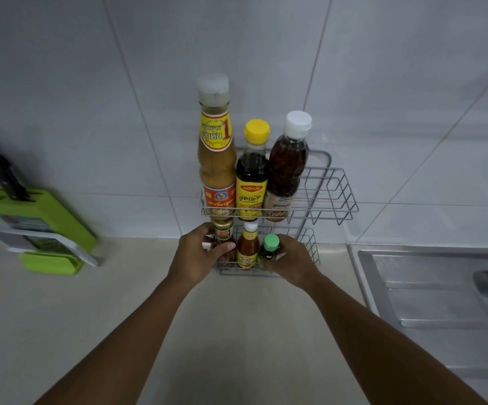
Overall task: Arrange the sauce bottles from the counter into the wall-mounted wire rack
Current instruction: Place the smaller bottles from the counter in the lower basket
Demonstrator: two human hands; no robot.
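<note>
A two-tier wire rack [336,197] hangs on the tiled wall. Its upper tier holds a tall tan sauce bottle [217,159], a dark yellow-capped bottle [251,176] and a white-capped chili bottle [288,168]; the tier's right part is bare wire. In the lower tier stand a gold-lidded jar [223,229], a small orange sauce bottle [248,247] and a green-capped dark bottle [270,245]. My left hand [199,252] grips the jar from the left. My right hand [291,261] holds the green-capped bottle at the tier's front.
A green knife block [47,217] with a black-handled knife stands at the left on the beige counter [149,302]. A steel sink [441,287] with drainer lies at the right. The lower tier's right end [310,244] shows bare wire.
</note>
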